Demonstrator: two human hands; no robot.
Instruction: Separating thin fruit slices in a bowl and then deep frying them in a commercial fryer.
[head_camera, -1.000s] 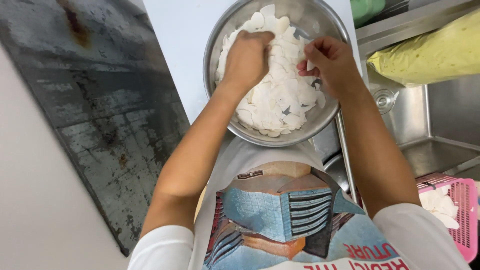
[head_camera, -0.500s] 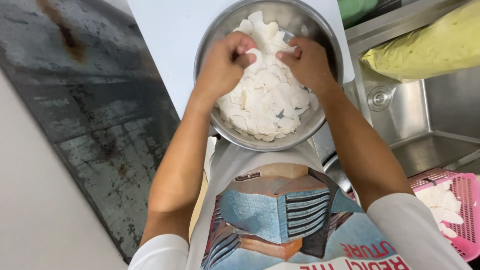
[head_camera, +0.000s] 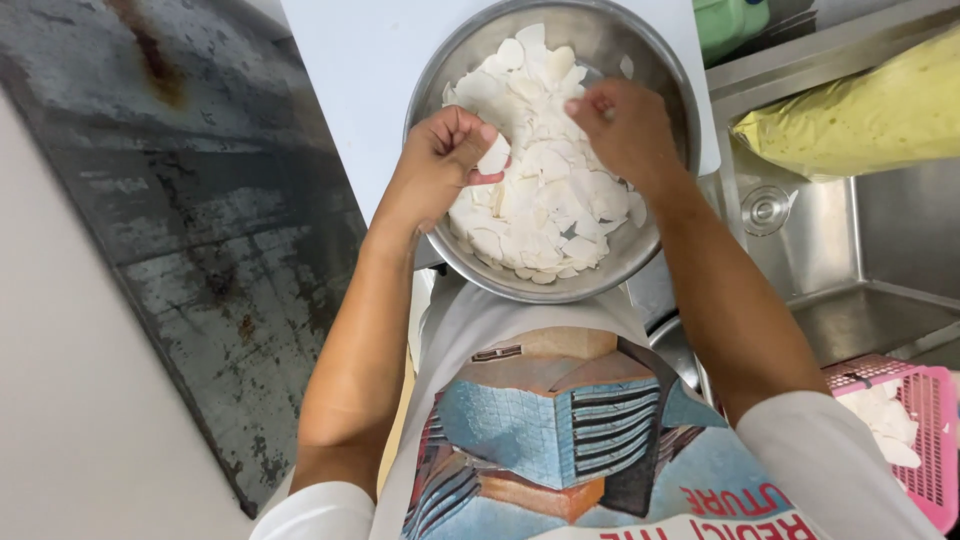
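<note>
White table (head_camera: 360, 70) carries a steel bowl (head_camera: 655, 75) of white slices (head_camera: 545, 200) at its near edge. Since the earlier frame, both hands separated: left hand (head_camera: 440, 160) fingers grip slices; right hand (head_camera: 625, 125) fingers curl closed. Sink (head_camera: 880, 240) and pink basket (head_camera: 930, 420) lie right.

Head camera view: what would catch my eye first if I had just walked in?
Most likely the round metal bowl at top centre, heaped with thin white slices, and both hands in it: the left hand curled around a slice, the right hand resting on the pile. To the right is a steel sink with a pink basket of more white pieces at its lower edge.
</note>
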